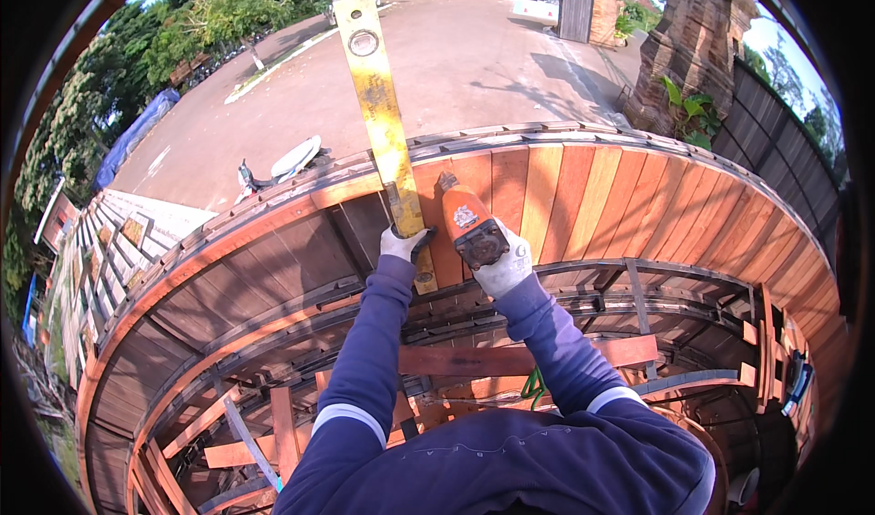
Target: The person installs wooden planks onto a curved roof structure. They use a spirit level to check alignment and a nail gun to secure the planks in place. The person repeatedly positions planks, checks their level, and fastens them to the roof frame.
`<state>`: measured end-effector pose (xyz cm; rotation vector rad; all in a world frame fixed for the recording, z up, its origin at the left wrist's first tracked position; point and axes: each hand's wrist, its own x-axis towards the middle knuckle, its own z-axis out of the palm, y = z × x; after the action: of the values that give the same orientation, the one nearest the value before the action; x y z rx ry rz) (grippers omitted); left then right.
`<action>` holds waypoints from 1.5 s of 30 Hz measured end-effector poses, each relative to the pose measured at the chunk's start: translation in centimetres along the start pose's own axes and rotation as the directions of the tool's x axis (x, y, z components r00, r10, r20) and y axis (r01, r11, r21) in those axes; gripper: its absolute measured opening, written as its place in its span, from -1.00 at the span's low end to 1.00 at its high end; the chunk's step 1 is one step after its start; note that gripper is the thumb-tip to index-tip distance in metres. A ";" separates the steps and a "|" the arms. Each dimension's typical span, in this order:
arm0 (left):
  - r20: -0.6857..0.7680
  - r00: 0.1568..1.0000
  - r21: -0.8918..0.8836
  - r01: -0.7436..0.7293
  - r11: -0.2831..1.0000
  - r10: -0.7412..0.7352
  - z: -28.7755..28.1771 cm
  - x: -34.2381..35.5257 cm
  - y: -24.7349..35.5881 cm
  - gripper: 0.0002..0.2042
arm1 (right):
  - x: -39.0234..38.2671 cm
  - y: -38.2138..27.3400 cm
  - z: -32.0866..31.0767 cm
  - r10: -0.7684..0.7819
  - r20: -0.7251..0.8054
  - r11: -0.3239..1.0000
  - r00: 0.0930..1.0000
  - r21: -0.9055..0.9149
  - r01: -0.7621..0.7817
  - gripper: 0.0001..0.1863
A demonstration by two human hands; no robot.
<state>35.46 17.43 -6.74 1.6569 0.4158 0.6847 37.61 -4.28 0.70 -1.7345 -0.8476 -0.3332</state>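
Note:
A long yellow spirit level [378,105] stands across the curved band of reddish wooden planks [583,205], its far end reaching past the outer rim. My left hand [401,244], in a white glove, is closed around the level's lower part. Just right of it, my right hand [507,262], also gloved, grips an orange power tool, apparently a nail gun [467,210], whose nose rests on or just over the planks near the level; whether it touches cannot be told. Left of the level, the curved metal frame shows darker boards [292,260] behind it.
Below, curved rails, loose wooden offcuts [283,433] and a green hose [536,383] lie within the structure. Beyond the rim are a paved yard [474,59], trees, a blue tarp [132,141], a thick trunk [684,41] and a dark fence [775,123] at right.

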 end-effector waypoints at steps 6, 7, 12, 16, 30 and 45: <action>0.023 0.999 -0.174 0.041 0.984 -0.038 0.1 0.1 0.0 -0.72 | -0.1 0.6 -0.1 0.059 0.042 0.998 0.997 0.032 -0.060 -0.38; 0.030 0.999 -0.205 0.048 0.978 -0.043 0.1 0.4 -0.6 -0.73 | -0.1 0.7 -0.1 0.090 0.069 0.995 0.994 0.035 -0.092 -0.27; 0.042 0.998 -0.290 0.050 0.956 -0.039 -0.3 1.5 -3.1 -0.73 | -0.2 0.7 0.0 0.113 0.078 0.989 0.991 0.083 -0.120 -0.27; 0.051 0.998 -0.328 0.059 0.943 -0.045 0.0 1.4 -3.0 -0.72 | -0.2 1.1 0.0 0.091 0.077 0.994 0.993 0.053 -0.095 -0.26; 0.036 0.998 -0.305 0.055 0.951 -0.047 0.2 0.7 -1.4 -0.70 | -0.3 0.6 -0.2 0.082 0.069 0.996 0.994 0.024 -0.083 -0.28; 0.050 0.998 -0.275 0.050 0.960 -0.037 -0.2 0.9 -2.0 -0.71 | -0.2 -0.2 -0.1 0.045 0.039 0.999 0.998 0.023 -0.046 -0.49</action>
<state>36.22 18.53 -8.45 1.3916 0.3082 0.6407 37.38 -4.41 0.78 -1.7397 -0.8348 -0.2591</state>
